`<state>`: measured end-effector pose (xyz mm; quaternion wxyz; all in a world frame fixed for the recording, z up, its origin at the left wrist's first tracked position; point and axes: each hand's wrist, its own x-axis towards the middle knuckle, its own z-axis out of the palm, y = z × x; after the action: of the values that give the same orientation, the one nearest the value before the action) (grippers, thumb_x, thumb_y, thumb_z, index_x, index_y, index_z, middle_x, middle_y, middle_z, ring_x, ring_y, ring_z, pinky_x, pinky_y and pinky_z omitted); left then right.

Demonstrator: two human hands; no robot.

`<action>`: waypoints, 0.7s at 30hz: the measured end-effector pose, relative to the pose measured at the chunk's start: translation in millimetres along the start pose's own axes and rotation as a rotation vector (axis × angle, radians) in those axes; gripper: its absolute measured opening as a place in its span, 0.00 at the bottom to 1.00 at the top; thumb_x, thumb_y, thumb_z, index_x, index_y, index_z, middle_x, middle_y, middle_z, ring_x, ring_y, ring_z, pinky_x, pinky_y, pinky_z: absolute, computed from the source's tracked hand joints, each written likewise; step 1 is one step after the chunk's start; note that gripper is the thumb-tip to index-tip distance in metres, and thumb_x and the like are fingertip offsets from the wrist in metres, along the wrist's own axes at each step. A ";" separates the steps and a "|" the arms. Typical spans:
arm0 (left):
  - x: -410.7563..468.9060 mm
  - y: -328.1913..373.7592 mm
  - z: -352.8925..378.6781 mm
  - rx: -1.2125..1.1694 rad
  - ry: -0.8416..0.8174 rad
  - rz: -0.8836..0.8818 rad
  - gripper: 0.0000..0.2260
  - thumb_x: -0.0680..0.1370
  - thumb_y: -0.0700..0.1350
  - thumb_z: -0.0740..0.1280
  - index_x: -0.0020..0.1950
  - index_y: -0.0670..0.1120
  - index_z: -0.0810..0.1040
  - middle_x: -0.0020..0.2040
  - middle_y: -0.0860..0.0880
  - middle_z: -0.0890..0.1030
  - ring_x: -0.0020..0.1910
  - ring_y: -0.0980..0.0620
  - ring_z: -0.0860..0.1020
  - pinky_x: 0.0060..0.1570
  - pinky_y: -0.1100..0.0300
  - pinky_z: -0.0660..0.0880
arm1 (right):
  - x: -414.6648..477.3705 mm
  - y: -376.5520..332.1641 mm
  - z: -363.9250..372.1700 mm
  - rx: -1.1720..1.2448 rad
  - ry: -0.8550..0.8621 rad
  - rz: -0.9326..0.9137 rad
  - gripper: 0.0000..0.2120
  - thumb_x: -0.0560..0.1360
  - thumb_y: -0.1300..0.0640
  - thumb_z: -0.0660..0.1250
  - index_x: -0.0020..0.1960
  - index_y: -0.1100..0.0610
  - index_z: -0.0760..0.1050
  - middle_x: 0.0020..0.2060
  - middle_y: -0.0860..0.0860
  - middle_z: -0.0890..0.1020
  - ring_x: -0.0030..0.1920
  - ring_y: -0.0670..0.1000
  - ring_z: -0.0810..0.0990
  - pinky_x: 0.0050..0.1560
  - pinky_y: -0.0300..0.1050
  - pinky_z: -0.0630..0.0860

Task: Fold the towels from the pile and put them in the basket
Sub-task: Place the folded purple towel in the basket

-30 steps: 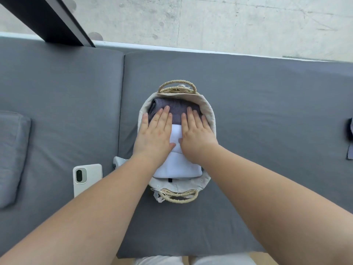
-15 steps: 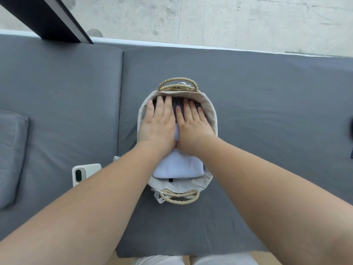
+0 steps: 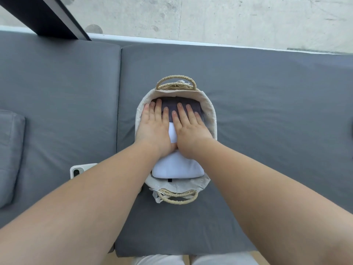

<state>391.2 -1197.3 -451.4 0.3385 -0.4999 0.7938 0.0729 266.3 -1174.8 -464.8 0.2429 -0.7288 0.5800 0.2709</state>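
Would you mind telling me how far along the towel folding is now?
Done: a folded dark towel and a folded white towel lie in the basket. In hand: the left hand and right hand press flat on them. Left: no unfolded pile shows in view, so probably only letting go.

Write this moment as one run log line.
left hand: open, pressing towels | right hand: open, pressing towels | dark towel: basket far end | white towel: basket near end

two bare forearms, left grip and right grip with short plain nails, white clothing at the lap
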 end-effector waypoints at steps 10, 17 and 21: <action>-11.2 2.0 8.0 0.055 -0.001 -0.036 0.43 0.77 0.69 0.42 0.78 0.40 0.32 0.78 0.36 0.33 0.77 0.37 0.32 0.73 0.39 0.30 | -9.1 -4.4 -10.7 0.159 -0.048 0.039 0.41 0.80 0.49 0.55 0.80 0.59 0.32 0.78 0.59 0.30 0.79 0.59 0.30 0.79 0.58 0.37; -63.2 9.7 19.1 0.076 0.016 0.036 0.34 0.83 0.58 0.42 0.78 0.36 0.35 0.79 0.36 0.36 0.79 0.37 0.36 0.74 0.36 0.33 | -76.5 -17.1 5.4 -0.003 0.037 -0.055 0.33 0.80 0.52 0.41 0.80 0.63 0.33 0.78 0.62 0.32 0.78 0.62 0.30 0.79 0.59 0.36; -80.4 12.8 15.0 0.021 -0.060 0.100 0.31 0.84 0.55 0.44 0.79 0.37 0.38 0.80 0.37 0.37 0.80 0.38 0.41 0.76 0.38 0.39 | -98.5 -17.6 10.8 -0.087 -0.049 -0.040 0.34 0.81 0.52 0.45 0.80 0.65 0.34 0.78 0.64 0.33 0.79 0.63 0.32 0.79 0.61 0.37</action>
<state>409.2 -1124.3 -416.6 0.3636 -0.4536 0.8080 0.0963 264.5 -1093.6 -405.4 0.2305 -0.7434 0.5467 0.3090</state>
